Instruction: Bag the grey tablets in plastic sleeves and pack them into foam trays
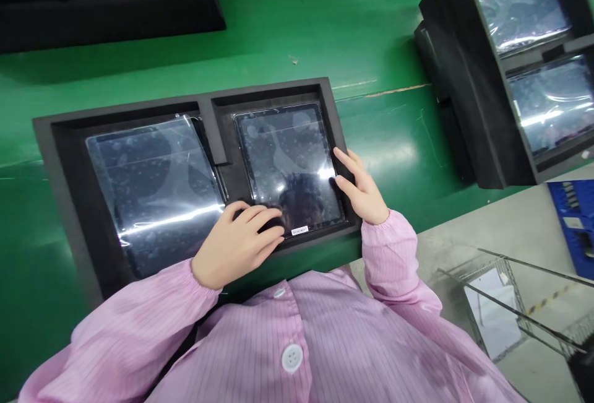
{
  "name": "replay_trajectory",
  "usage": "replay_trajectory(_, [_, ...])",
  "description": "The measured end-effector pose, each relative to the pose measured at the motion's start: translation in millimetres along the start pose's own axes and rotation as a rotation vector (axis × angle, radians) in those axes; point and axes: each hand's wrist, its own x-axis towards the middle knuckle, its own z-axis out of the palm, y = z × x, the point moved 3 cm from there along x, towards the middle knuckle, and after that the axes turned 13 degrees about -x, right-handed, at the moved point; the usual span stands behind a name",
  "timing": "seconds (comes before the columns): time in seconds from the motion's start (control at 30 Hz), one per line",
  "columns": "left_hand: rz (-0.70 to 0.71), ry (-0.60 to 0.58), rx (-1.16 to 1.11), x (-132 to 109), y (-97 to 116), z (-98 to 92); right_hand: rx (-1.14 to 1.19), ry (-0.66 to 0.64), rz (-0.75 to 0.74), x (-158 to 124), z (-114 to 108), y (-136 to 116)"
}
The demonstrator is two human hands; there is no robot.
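**Both hands on a bare tablet in the right-hand tray pocket**

- Green table (301, 38) fills most of the frame. Black foam tray (139, 109) sits mid-frame, two pockets side by side.
- Right pocket: bare tablet (290, 161), dark glass up, lying flat in its recess. The glass reflects the person's head.
- Left pocket: bagged tablet (155, 192) in a clear, shiny wrap, a bright glare band across its lower part.
- Left hand (241, 239): laid flat, palm down, fingers loosely together and stretched over the lower left corner of the bare tablet. It touches the glass and grips nothing.
- Right hand (359, 186): open, fingers extended, fingertips against the tablet's right edge where it meets the tray wall. It is not closed round anything.
- White label (299, 229) on the tablet's bottom edge, just right of the left hand's fingertips. There is print on it, too small to read.
- No brand or other writing legible anywhere.
- Pink striped smock (325, 341) with white buttons, lower frame; elastic cuffs at both wrists.
- Upper right: second foam tray (464, 50), tilted, holding two wrapped tablets.
- Upper left: third foam tray (106, 0), contents not visible.
- Right edge: blue crate (575, 223) on the grey floor.
- Lower right: wire rack (510, 304) with a white sheet in it.
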Motion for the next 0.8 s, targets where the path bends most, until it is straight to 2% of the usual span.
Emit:
replay_trajectory(0.13, [0.031,0.004,0.019,-4.0,7.2,-0.7,0.184,0.16,0.002,-7.5,-8.3,-2.7])
replay_trajectory(0.33, [0.072,0.011,0.019,-7.1,9.7,-0.8,0.252,0.373,0.005,-29.4,-27.1,-14.5])
replay_trajectory(0.4, [0.033,0.053,0.066,-8.0,7.1,-0.4,0.263,0.44,0.03,-36.6,-31.6,-18.3])
replay_trajectory(0.47, [-0.095,0.156,0.091,-13.3,1.2,-2.5,0.297,0.469,0.082,-42.8,-32.4,-21.5])
replay_trajectory(0.57, [-0.327,0.256,0.075,-30.6,-8.8,-5.7,0.39,0.455,0.164,-48.9,-27.0,-26.2])
replay_trajectory(0.63, [-0.389,0.265,0.043,-43.1,-11.3,-5.8,0.416,0.414,0.211,-49.6,-20.4,-29.8])
replay_trajectory(0.8, [-0.243,0.159,-0.091,-54.2,-2.1,4.8,0.354,0.15,0.26,-41.0,1.2,-41.9])
